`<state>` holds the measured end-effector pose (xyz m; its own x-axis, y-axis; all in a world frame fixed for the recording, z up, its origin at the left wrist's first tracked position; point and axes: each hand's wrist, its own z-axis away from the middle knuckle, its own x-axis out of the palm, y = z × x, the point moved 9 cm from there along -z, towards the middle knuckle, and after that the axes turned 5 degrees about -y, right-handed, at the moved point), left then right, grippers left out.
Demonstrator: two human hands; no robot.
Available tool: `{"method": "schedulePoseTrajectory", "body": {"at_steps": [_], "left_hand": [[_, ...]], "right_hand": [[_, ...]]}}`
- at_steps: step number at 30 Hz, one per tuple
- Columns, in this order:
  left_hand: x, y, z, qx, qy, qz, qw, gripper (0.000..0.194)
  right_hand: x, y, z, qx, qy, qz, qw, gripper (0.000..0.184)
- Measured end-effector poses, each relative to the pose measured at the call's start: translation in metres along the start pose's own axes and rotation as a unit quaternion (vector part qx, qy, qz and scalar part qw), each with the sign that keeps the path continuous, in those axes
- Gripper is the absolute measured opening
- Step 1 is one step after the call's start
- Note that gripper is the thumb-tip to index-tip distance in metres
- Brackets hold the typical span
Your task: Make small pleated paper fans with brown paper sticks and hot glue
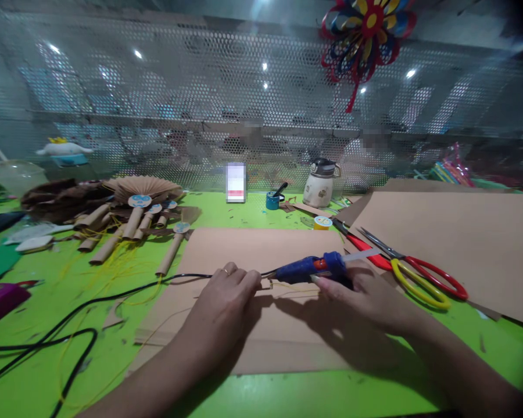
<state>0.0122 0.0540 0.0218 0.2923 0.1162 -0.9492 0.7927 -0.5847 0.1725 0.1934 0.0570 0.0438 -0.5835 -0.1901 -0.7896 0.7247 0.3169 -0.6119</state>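
My right hand (pixel 366 290) is wrapped around a blue glue gun (pixel 303 268), held level over the brown paper (pixel 261 247). A pale glue stick (pixel 361 254) pokes out of the gun's right end. The gun's narrow end points left, towards my left hand (pixel 226 302). My left hand is closed, with a ring on one finger, low over the paper. A small brownish piece (pixel 268 284) shows at its fingertips, too small to name. Thin yellow thread (pixel 300 289) runs from there across the paper. A black cord (pixel 157 284) passes behind my left hand.
Paper fans (pixel 142 188) with cardboard-tube handles lie at the left. Scissors (pixel 412 270) with red and yellow handles and a red-handled cutter (pixel 366 247) lie at the right, by more brown sheets (pixel 470 244). A bottle (pixel 318 183), blue pot (pixel 272 201) and phone (pixel 236 183) stand at the back.
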Motion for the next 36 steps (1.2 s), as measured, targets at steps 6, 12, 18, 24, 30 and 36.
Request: {"method": "schedulePoseTrajectory", "body": {"at_steps": [6, 12, 18, 24, 30, 36], "left_hand": [[0.0, -0.004, -0.001, -0.026, -0.011, 0.048, 0.998, 0.013], [-0.003, -0.001, 0.003, -0.038, -0.036, 0.09, 0.995, 0.01], [-0.001, -0.003, 0.002, -0.05, -0.071, 0.131, 0.988, 0.014], [0.0, -0.007, 0.003, -0.083, -0.066, 0.146, 0.983, 0.018], [0.0, -0.009, 0.005, -0.102, -0.065, 0.173, 0.977, 0.02], [0.001, -0.013, 0.004, -0.115, -0.071, 0.204, 0.97, 0.012]], "right_hand": [[0.002, -0.007, 0.0, -0.013, -0.023, -0.021, 0.999, 0.037], [0.0, -0.011, 0.0, -0.025, -0.027, -0.01, 0.999, 0.034], [0.002, -0.01, 0.002, -0.027, -0.026, 0.007, 0.999, 0.035], [0.003, -0.006, 0.0, -0.029, -0.029, 0.003, 0.999, 0.037], [0.006, 0.004, -0.002, 0.008, -0.044, -0.014, 0.999, 0.036], [0.011, 0.008, -0.003, 0.018, -0.039, -0.043, 0.998, 0.036]]}}
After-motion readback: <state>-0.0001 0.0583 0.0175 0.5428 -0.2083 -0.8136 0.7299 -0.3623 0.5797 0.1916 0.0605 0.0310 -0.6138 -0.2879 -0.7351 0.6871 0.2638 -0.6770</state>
